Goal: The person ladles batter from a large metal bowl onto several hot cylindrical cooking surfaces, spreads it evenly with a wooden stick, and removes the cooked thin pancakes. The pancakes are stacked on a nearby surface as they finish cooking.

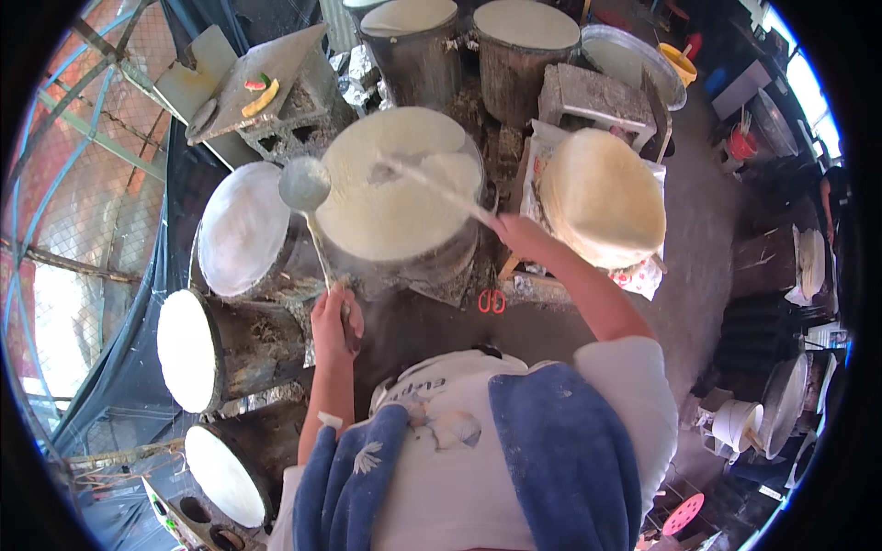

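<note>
My left hand (336, 320) is closed around the handle of a metal ladle (304, 184), whose round bowl is held up at the left rim of a large round griddle (358, 220). A pale layer, seemingly batter, covers the griddle. My right hand (518, 234) grips a long pale wooden stick (441, 187), which reaches left over the griddle; its far end is blurred over a darker patch. Right of my right hand, a thick stack of round flatbreads (603, 196) lies on a cloth-covered stand.
A white-topped round plate (244, 227) leans at left, above several drum stoves (189, 351). Two more drum griddles (527, 24) stand behind. Concrete blocks (596, 100) flank the back, one under a board (275, 69) with fruit pieces. Red-handled scissors (491, 301) hang in front.
</note>
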Demonstrator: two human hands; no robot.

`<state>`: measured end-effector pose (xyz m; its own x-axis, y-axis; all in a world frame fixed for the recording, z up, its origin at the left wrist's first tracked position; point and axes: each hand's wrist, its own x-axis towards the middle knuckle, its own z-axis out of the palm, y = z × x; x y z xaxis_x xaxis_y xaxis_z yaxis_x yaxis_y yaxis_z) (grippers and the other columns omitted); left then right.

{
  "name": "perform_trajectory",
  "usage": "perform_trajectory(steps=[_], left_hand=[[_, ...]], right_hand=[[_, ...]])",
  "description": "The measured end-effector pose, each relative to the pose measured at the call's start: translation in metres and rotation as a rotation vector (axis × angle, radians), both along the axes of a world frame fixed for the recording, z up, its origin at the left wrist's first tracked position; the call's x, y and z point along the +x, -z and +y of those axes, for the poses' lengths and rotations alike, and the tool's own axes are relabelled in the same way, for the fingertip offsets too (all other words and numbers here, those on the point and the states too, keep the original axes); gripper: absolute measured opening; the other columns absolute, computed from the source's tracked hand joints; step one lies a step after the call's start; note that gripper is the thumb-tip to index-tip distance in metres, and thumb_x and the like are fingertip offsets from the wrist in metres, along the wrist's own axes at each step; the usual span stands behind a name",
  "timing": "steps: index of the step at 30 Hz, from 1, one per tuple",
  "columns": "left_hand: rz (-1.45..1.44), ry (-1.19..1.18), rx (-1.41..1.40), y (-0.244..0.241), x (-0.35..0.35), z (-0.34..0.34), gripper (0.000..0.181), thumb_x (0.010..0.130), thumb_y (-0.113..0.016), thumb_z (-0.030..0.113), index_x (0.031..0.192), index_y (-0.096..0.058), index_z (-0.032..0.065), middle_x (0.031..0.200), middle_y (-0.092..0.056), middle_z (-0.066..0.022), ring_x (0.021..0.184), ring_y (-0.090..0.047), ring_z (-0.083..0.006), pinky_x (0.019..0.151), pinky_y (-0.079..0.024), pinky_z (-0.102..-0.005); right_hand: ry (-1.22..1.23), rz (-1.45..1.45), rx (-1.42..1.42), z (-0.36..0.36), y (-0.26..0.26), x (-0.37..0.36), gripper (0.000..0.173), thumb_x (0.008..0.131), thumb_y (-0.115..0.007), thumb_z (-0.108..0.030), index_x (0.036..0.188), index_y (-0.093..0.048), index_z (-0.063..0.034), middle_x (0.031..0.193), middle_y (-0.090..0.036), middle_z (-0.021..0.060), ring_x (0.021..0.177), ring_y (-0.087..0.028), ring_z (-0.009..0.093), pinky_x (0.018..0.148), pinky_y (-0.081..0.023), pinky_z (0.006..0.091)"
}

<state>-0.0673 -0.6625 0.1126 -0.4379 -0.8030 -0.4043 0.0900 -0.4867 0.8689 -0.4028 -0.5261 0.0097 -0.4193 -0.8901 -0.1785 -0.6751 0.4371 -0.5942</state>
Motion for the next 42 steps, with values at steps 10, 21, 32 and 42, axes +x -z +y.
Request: perform_trajectory(steps=[10,21,32,42], left_hand=[[0.014,-0.057,-0.053,0.002,-0.006,0.005,0.02,0.093,-0.05,0.022,0.082,-0.05,0.0041,0.065,-0.049,-0.0029,0.041,-0.042,-0.0107,0.031,-0.032,-0.0249],[0.057,0.038,-0.021,-0.001,-0.04,0.011,0.02,0.092,-0.052,0.022,0.083,-0.051,0.0034,0.068,-0.048,-0.0033,0.042,-0.041,-0.0096,0.033,-0.033,-0.0238],[0.026,0.251,-0.028,-0.007,-0.064,-0.005,0.02,0.091,-0.053,0.021,0.092,-0.052,0.0012,0.07,-0.049,-0.0025,0.043,-0.043,-0.0094,0.033,-0.033,-0.0237],[0.059,0.224,-0.028,0.008,-0.059,-0.033,0.019,0.088,-0.057,0.019,0.092,-0.053,0.001,0.071,-0.048,-0.0018,0.044,-0.044,-0.0091,0.033,-0.035,-0.0243]], right_hand=[[0.161,0.187,0.006,-0.068,-0.032,-0.013,0.035,0.088,-0.039,-0.017,0.123,-0.043,-0.011,0.09,-0.064,0.0234,0.081,-0.064,0.037,0.07,-0.049,0.0499],[0.37,0.101,0.001,-0.027,0.002,0.014,0.045,0.091,-0.037,-0.021,0.135,-0.031,-0.013,0.082,-0.064,0.0246,0.078,-0.063,0.041,0.07,-0.048,0.053],[0.397,0.075,0.043,-0.018,0.005,0.056,0.044,0.089,-0.04,-0.02,0.132,-0.034,-0.0121,0.083,-0.065,0.024,0.079,-0.064,0.041,0.07,-0.049,0.0519],[0.359,0.129,-0.064,-0.028,0.022,0.081,0.048,0.091,-0.036,-0.021,0.138,-0.025,-0.0205,0.081,-0.064,0.0253,0.077,-0.063,0.042,0.068,-0.049,0.0522]])
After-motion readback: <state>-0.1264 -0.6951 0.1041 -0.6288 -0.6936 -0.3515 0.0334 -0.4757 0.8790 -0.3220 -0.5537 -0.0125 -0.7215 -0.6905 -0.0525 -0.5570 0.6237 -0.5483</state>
